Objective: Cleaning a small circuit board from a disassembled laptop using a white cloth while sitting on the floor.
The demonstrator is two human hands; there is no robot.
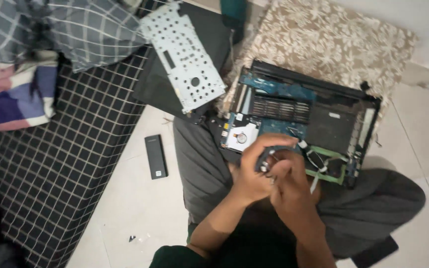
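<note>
An opened laptop base [323, 119] with exposed blue and green circuit boards rests on my lap and a floral cushion. My left hand [256, 173] grips a small dark part [265, 159] lifted just above the laptop's near edge. My right hand [291, 191] is closed against the same part from the right, with a thin white stick [314, 184] poking out beside it. What the right fingers pinch is hidden. A silver hard drive [242, 136] sits in the laptop's left bay.
A perforated metal keyboard plate [184, 54] lies on a dark laptop cover [212, 30] at the top. A black rectangular battery-like block [155, 156] lies on the white floor tiles. A checked mattress [65, 164] and pillows fill the left side. Tiny screws [132, 238] lie on the floor.
</note>
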